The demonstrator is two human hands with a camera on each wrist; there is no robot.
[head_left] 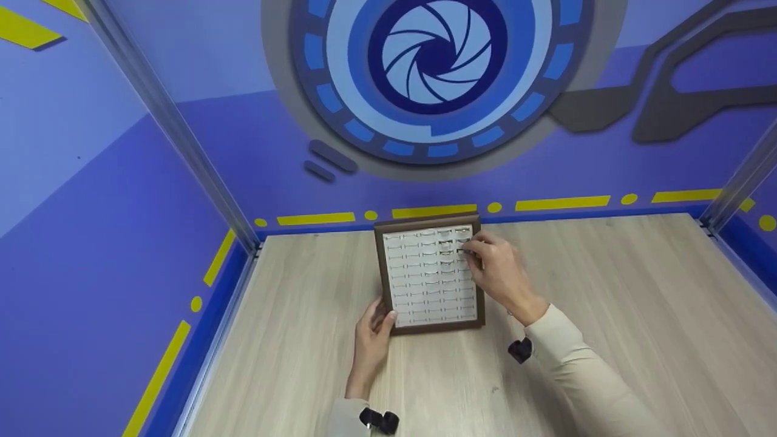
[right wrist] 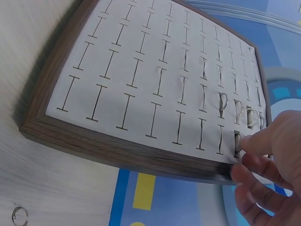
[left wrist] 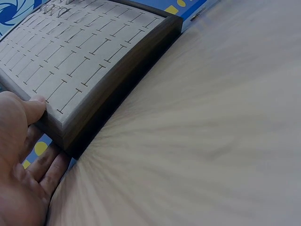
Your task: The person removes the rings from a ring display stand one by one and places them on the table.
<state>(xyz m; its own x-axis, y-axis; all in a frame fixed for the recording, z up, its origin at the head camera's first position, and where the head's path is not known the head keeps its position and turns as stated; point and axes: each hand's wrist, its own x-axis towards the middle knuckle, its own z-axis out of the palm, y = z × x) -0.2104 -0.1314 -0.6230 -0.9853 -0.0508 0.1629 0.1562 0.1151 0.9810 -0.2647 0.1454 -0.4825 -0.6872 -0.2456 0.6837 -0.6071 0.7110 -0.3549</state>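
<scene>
**A pinch of fingertips at the ring tray**

The slots (right wrist: 135,73) in the ring tray (head_left: 437,328) read like rows of capital I's. Behind the tray rises a blue wall (head_left: 224,158) bearing a painted shutter wheel (head_left: 437,57) and yellow dashes (head_left: 562,203); well to its left runs a metal post (head_left: 161,115). The tray tilts up over the table (head_left: 607,291); I can't tell whether its lower edge touches. The left hand (head_left: 372,334) grips its lower left corner, thumb in front. The right hand (head_left: 501,270) narrowly pinches a ring (right wrist: 237,140) at a slot near the tray's upper right edge, hiding part of that edge. Silvery rings (right wrist: 223,101) sit near the same corner. The tray's frame is brown and wood-grained round a white pad (head_left: 419,303); the table under it is pale, streaky wood.
</scene>
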